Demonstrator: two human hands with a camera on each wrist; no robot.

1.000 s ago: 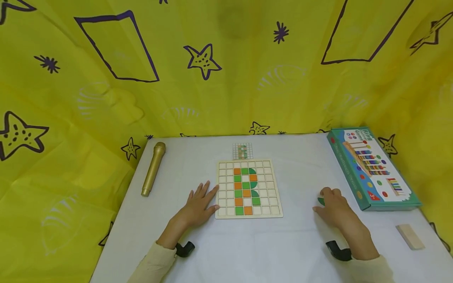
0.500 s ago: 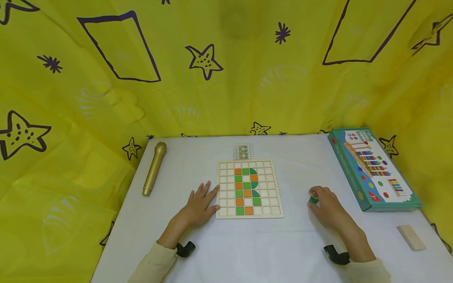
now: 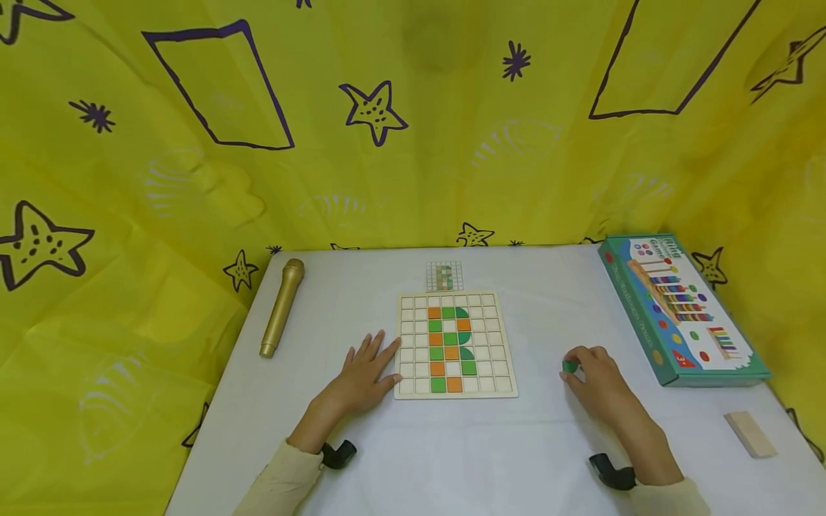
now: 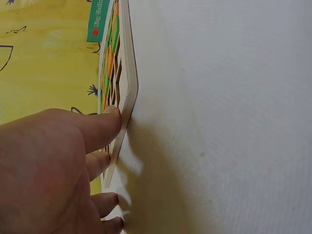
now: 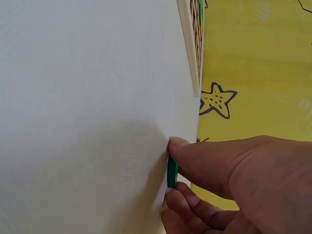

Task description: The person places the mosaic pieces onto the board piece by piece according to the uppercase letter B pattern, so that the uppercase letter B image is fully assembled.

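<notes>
My left hand (image 3: 359, 378) lies with its fingers spread on the table, thumb and index finger at the left edge of the wooden grid board (image 3: 508, 385). Orange and green tiles (image 3: 449, 351) sit in the board's cells in the shape of a letter R; some have a rounded corner. To the right of the board, my right hand (image 3: 601, 380) pinches a small green tile (image 5: 172, 171) between thumb and fingertips, close over the table. The fingers hide part of that tile. A small pattern card (image 3: 444, 276) showing the same R lies just behind the board.
A gold microphone (image 3: 281, 308) lies at the left of the white table (image 3: 452, 459). On the right are a green game box (image 3: 684, 308) and a small pale wooden block (image 3: 750, 433). A yellow patterned curtain (image 3: 413, 179) hangs behind.
My right hand has moved a little left with the green tile, which has turned between its fingers. The left hand and the board have stayed in place.
</notes>
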